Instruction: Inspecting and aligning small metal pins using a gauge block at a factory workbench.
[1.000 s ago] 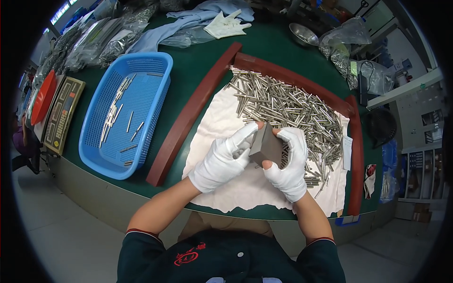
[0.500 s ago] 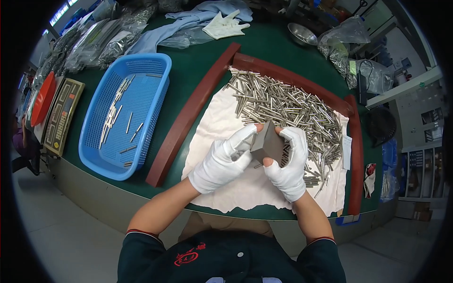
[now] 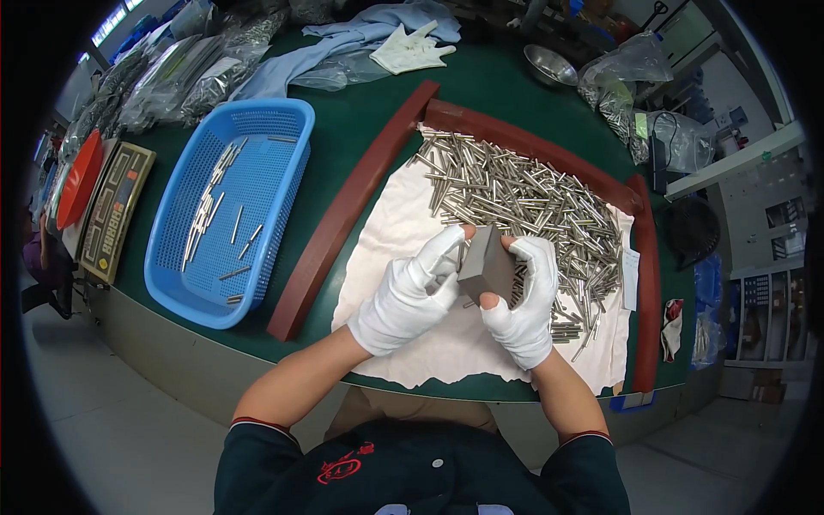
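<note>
Grey and flat-faced, a block (image 3: 489, 264) is held tilted between the person's two hands, above a pale cloth (image 3: 386, 219) and on the near side of a heap of metal rods (image 3: 532, 189). The right hand (image 3: 525, 302), in a white glove with bare fingertips, holds it, thumb on its near side and a finger at its far corner. The left hand (image 3: 405, 300), gloved alike, is half closed, fingers bent in beside the block's left edge; thin metal shows there, but whether the hand grips it I cannot tell. The heap covers the far and right parts of the cloth, and red-brown bars (image 3: 339, 232) border it left, far and right. A white slip (image 3: 631, 276) lies beside the right bar. Left of the bars, on the green table (image 3: 365, 129), sits a blue basket (image 3: 206, 287) with some loose rods inside; beyond it are plastic bags (image 3: 172, 81), and farther left a device with buttons (image 3: 116, 215) and a red tray (image 3: 81, 182). Toward the far edge lie a spare glove (image 3: 412, 51), blue fabric (image 3: 343, 41) and a metal bowl (image 3: 549, 65).
</note>
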`<control>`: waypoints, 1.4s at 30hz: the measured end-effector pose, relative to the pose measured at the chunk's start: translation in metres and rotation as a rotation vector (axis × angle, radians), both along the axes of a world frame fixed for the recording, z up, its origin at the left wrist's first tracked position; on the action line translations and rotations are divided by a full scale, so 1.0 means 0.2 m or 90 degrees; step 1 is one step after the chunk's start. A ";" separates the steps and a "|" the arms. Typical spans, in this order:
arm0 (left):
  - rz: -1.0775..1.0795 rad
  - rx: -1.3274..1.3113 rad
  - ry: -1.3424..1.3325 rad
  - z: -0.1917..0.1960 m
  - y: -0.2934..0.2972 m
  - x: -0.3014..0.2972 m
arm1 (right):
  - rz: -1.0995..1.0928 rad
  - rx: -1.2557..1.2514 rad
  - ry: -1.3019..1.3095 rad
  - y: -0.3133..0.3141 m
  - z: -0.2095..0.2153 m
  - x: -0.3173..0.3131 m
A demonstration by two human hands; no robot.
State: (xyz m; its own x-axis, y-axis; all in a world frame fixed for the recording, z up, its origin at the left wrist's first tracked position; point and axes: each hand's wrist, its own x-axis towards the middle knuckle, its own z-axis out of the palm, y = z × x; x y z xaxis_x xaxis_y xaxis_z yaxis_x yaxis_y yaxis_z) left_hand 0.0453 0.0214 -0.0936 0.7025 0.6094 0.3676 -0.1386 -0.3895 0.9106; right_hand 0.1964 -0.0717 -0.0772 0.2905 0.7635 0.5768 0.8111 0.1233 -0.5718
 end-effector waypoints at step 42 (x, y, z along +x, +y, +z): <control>0.025 0.114 -0.048 -0.01 0.01 0.01 | -0.013 0.031 0.014 0.01 0.00 -0.02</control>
State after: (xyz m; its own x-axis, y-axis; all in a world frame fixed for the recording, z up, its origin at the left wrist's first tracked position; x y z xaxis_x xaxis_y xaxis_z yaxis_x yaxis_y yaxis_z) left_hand 0.0466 0.0237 -0.0966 0.6456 0.5565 0.5231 -0.1855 -0.5502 0.8142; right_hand 0.1929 -0.0692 -0.0767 0.3185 0.7284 0.6066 0.8014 0.1349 -0.5827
